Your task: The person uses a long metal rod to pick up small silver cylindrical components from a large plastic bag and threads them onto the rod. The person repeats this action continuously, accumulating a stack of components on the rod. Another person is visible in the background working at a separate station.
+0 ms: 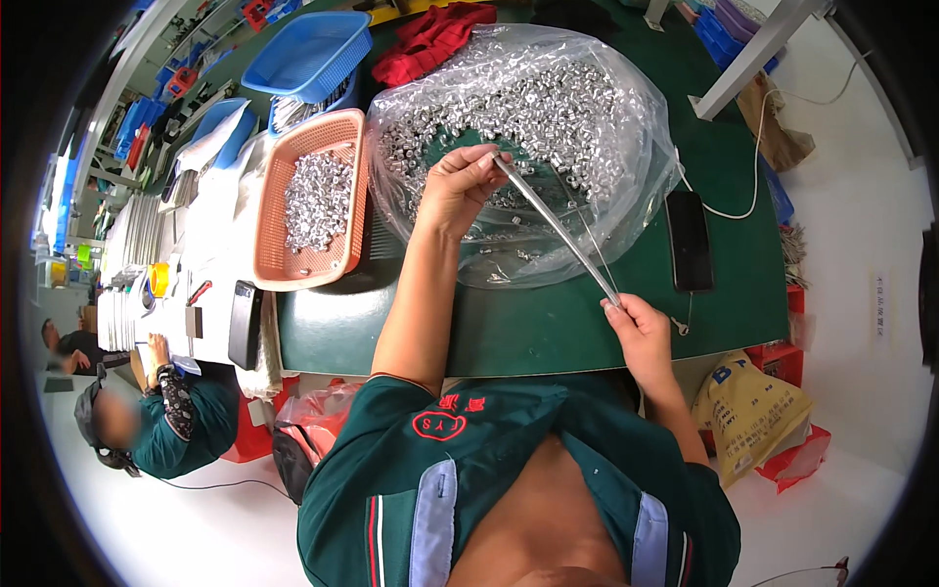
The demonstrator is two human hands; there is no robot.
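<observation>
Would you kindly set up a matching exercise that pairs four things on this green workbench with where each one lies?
Things:
1. clear plastic bag of small metal parts
2. orange basket
3. black phone
4. thin metal rod

Places:
A. held between the left hand and the right hand
B. left of the bag, with a smaller heap of metal parts inside
C. spread open at the middle of the green table
D. right of the bag, with a white cable leading off it

Pairs: 1-C, 2-B, 3-D, 4-A
</observation>
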